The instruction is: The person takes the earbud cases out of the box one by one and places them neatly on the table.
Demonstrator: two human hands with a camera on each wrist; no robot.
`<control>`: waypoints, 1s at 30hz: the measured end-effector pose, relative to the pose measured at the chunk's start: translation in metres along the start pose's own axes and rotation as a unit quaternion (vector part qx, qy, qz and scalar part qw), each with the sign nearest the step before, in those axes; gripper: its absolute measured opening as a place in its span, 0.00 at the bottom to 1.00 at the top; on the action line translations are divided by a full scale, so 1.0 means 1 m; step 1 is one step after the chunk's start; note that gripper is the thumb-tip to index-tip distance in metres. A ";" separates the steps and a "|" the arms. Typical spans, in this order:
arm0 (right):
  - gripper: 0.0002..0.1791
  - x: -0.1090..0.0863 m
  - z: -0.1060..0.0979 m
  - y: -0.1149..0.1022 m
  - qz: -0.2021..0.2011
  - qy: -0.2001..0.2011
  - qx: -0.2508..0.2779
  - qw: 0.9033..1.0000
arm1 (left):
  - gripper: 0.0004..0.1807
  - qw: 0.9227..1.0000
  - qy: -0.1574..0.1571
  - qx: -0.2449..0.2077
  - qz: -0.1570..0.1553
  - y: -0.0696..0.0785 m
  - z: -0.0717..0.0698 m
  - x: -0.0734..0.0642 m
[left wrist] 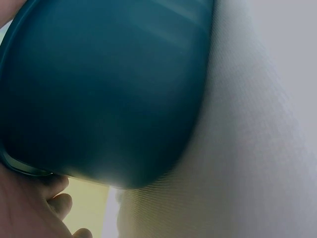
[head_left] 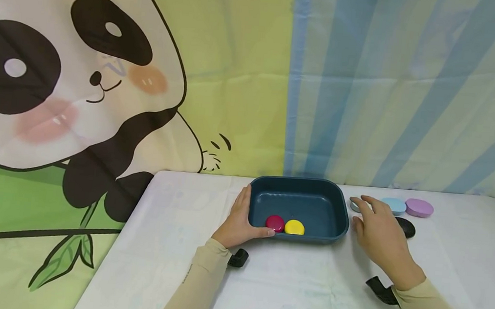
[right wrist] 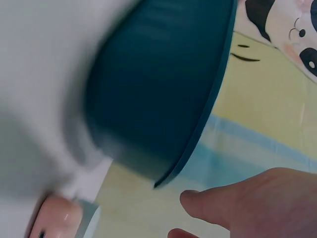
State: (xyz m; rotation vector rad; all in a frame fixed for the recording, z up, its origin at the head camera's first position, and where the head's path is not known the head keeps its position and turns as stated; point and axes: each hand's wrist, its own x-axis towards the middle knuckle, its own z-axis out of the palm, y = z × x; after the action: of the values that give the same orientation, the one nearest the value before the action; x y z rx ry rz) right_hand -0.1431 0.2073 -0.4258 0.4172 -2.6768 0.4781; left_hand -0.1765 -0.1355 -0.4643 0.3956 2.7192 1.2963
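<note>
Hands apart: the left hand [head_left: 243,224] is clamped on the left end of a dark blue tray [head_left: 342,221], thumb along the near rim and fingers along the outer wall; the right hand [head_left: 380,236] is just beside the tray's right end, thumb and fingers spread, and whether its fingertips touch the pale disc [head_left: 356,205] near them I cannot tell.

The tray sits upright near the back of the white tablecloth [head_left: 288,295]; its opening faces up and its long axis runs left to right; inside, near the front wall and left of its middle, a red disc [head_left: 275,223] and a yellow disc [head_left: 294,227] lie side by side.

Right of the tray are a light blue oval [head_left: 394,205], with a purple oval [head_left: 419,208] just beside it, and a black oval [head_left: 407,228] nearer the front; the right hand hides part of the black one.

Behind rises a backdrop [head_left: 247,51] printed with a panda and blue stripes; the left sleeve [head_left: 201,278] carries small dark lettering, too small to read.
</note>
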 end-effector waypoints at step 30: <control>0.24 0.041 0.035 -0.085 0.017 -0.128 0.033 0.991 | 0.73 1.000 -0.004 0.011 -0.009 0.001 -0.001 0.001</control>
State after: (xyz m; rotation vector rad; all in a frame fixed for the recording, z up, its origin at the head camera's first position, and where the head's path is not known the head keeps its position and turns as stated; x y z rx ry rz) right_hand -0.1604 0.1088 -0.4164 0.4829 -2.9254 0.5566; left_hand -0.1773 -0.1353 -0.4635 0.3767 2.7252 1.2590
